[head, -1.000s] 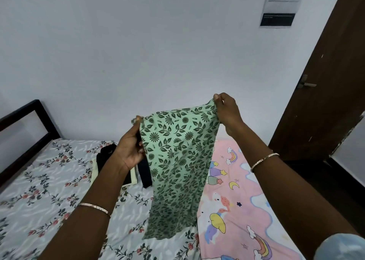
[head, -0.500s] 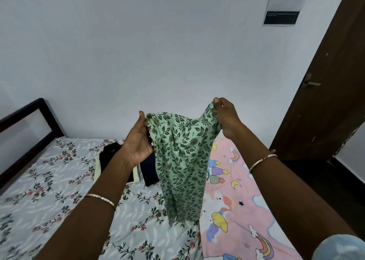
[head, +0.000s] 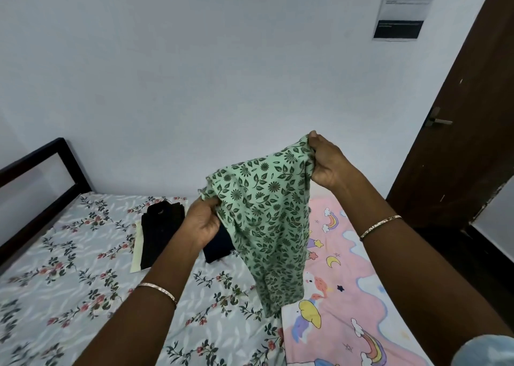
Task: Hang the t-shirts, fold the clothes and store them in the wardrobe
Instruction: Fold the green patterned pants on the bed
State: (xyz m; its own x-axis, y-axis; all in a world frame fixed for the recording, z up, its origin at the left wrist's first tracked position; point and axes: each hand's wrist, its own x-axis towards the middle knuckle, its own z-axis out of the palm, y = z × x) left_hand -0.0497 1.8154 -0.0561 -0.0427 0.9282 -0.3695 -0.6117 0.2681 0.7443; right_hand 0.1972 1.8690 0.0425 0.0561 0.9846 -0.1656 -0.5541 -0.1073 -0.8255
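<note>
**A:** What do we see at the far left?

**B:** We see a dark bed frame (head: 41,170) and a grey floral sheet (head: 69,296) over the bed. On the sheet lies a folded black garment (head: 158,234), set on a pale cream piece (head: 136,257).

**A:** And the left hand?

**B:** We find the left hand (head: 201,223) just right of that pile, raised above the bed. Its fingers curl round the lower left edge of the green leaf-print garment (head: 267,221). Just beyond it we make out a folded navy garment (head: 218,247) on the sheet.

**A:** Where is the green garment itself?

**B:** We see it held in the air between both hands, its length hanging down. Its bottom end hangs over the line where the floral sheet meets a pink cartoon sheet (head: 347,296). We cannot tell whether it touches the bed.

**A:** And the right hand?

**B:** We see the right hand (head: 326,165) higher than the left, gripping the bunched upper corner between thumb and fingers. Further right we see a brown door (head: 459,170) with a metal handle (head: 438,120), and a paper notice (head: 403,6) on the wall.
</note>
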